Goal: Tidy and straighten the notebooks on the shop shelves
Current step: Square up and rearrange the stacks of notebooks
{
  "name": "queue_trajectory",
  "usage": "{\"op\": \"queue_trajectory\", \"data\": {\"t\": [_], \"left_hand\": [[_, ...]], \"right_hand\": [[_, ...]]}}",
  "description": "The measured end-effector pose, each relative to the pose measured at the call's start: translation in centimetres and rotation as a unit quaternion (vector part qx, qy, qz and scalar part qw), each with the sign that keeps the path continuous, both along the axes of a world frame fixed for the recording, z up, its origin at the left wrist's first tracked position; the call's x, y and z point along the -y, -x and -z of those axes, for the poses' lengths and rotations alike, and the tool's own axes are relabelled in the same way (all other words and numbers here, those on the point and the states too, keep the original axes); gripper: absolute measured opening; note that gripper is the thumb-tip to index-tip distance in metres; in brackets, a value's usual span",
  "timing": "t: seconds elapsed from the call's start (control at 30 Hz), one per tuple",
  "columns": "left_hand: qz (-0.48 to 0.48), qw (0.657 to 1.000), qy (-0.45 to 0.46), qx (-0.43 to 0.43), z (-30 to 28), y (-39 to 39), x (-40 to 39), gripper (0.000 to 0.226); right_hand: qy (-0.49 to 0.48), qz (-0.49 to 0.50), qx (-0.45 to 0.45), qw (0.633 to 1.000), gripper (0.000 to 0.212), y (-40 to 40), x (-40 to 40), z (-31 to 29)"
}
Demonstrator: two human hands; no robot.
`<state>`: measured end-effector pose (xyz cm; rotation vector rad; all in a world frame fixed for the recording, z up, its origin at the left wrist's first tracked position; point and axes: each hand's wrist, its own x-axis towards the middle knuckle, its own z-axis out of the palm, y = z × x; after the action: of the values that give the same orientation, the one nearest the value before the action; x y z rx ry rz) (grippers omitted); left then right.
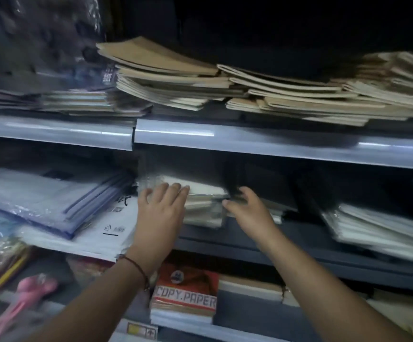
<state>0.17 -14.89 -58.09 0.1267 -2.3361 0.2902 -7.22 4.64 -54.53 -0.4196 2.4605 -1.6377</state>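
A plastic-wrapped stack of pale notebooks (204, 206) lies on the middle shelf (249, 240), at the centre of the view. My left hand (162, 208) lies flat against the stack's left front, fingers straight and reaching over its top. My right hand (247, 206) touches the stack's right side, thumb at the front corner and fingers spread toward the dark back. On the upper shelf (274, 144), brown-covered notebooks (165, 75) sit in uneven, fanned piles, and more of these brown notebooks (324, 99) spread to the right.
Blue plastic folders (52, 196) and white wrapped paper (111, 225) lie left on the middle shelf. Another wrapped notebook pile (378, 230) sits at its right. Below, a red copy-paper pack (188, 292) stands beside pink items (35, 290) and pencils.
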Motion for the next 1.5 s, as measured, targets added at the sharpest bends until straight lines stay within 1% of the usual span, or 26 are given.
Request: {"op": "queue_trajectory", "data": {"t": [0.03,0.1,0.13,0.17,0.2,0.3,0.37,0.43,0.53,0.6,0.67,0.73,0.83,0.87,0.93,1.03,1.1,1.17,1.2,1.23,1.3,1.33,1.37,1.4,1.43,1.5], "left_hand": [[0.005,1.000,0.000,-0.009,0.2,-0.1,0.2,0.053],[0.008,1.000,-0.006,-0.017,0.4,-0.5,0.4,0.054],[0.010,1.000,-0.009,-0.021,0.6,-0.7,0.6,0.053],[0.014,0.999,-0.012,-0.025,0.8,-0.9,0.6,0.051],[0.022,0.999,-0.013,-0.031,1.0,-1.1,0.6,0.049],[0.047,0.997,-0.005,-0.059,1.2,-1.9,0.5,0.045],[0.057,0.995,-0.005,-0.085,0.7,-2.1,0.3,0.041],[0.069,0.992,-0.015,-0.109,0.1,-1.9,0.2,0.037],[0.081,0.988,-0.040,-0.124,-0.2,-1.5,0.3,0.032],[0.056,0.988,-0.075,-0.119,0.2,-1.6,0.2,0.031],[0.002,0.987,-0.127,-0.094,0.6,-2.0,-0.3,0.042],[-0.025,0.984,-0.161,-0.073,0.8,-2.3,-0.8,0.052],[-0.005,0.984,-0.167,-0.069,0.4,-2.5,-2.1,0.051],[0.007,0.983,-0.171,-0.071,0.2,-2.6,-2.7,0.050],[0.025,0.979,-0.189,-0.074,-0.2,-3.1,-3.9,0.049],[0.071,0.962,-0.258,-0.051,-0.2,-4.3,-6.0,0.051],[0.120,0.935,-0.333,-0.034,0.1,-5.2,-7.5,0.054],[0.181,0.890,-0.417,-0.034,0.6,-6.0,-9.0,0.057],[0.205,0.858,-0.469,-0.032,0.9,-6.3,-9.9,0.060],[0.225,0.818,-0.529,-0.030,1.2,-6.5,-10.7,0.064],[0.256,0.725,-0.638,-0.043,1.8,-6.6,-12.3,0.072],[0.267,0.685,-0.675,-0.057,1.9,-6.5,-13.0,0.075],[0.275,0.657,-0.698,-0.070,2.0,-6.4,-13.7,0.078],[0.280,0.641,-0.711,-0.077,2.0,-6.3,-14.4,0.081],[0.282,0.633,-0.717,-0.078,2.2,-6.2,-15.0,0.084],[0.285,0.627,-0.722,-0.070,2.8,-6.1,-16.2,0.088]], "right_hand": [[0.045,0.007,0.039,0.998,0.059,0.1,0.1,-0.3],[0.138,0.002,0.118,0.983,0.033,0.3,0.3,-0.7],[0.177,-0.003,0.151,0.973,0.025,0.4,0.6,-0.9],[0.201,-0.007,0.175,0.964,0.023,0.6,0.8,-0.8],[0.210,-0.009,0.193,0.959,0.025,0.9,1.1,-0.7],[0.170,0.001,0.192,0.966,0.034,1.1,2.1,-0.8],[0.143,0.000,0.176,0.974,0.032,1.0,2.5,-1.0],[0.134,-0.006,0.161,0.978,0.023,1.0,3.0,-1.2],[0.169,0.006,0.175,0.970,0.018,1.2,3.6,-1.1],[0.195,0.021,0.192,0.962,0.017,1.0,3.6,-1.1],[0.211,0.036,0.200,0.956,0.014,1.1,3.1,-1.0],[0.227,0.046,0.205,0.951,0.014,1.1,2.4,-0.9],[0.269,0.051,0.219,0.937,0.032,1.0,1.2,-0.6],[0.292,0.047,0.228,0.927,0.033,0.8,0.6,-0.5],[0.336,0.033,0.241,0.910,0.026,0.3,-0.7,-0.5],[0.366,0.020,0.244,0.898,0.033,-0.6,-3.1,-0.1],[0.377,0.016,0.242,0.894,0.036,-1.3,-4.6,0.6],[0.384,0.026,0.237,0.892,0.036,-2.1,-6.1,1.3],[0.386,0.029,0.231,0.892,0.035,-2.5,-7.0,1.7],[0.390,0.027,0.223,0.893,0.036,-3.1,-7.8,2.0],[0.395,0.022,0.207,0.895,0.037,-4.1,-9.3,2.5],[0.398,0.022,0.200,0.895,0.038,-4.6,-10.1,2.9],[0.402,0.025,0.193,0.895,0.039,-5.1,-10.8,3.3],[0.406,0.030,0.185,0.894,0.040,-5.6,-11.6,3.6],[0.410,0.037,0.178,0.894,0.041,-6.0,-12.3,4.0],[0.417,0.056,0.166,0.892,0.043,-6.8,-13.8,4.6]]}}
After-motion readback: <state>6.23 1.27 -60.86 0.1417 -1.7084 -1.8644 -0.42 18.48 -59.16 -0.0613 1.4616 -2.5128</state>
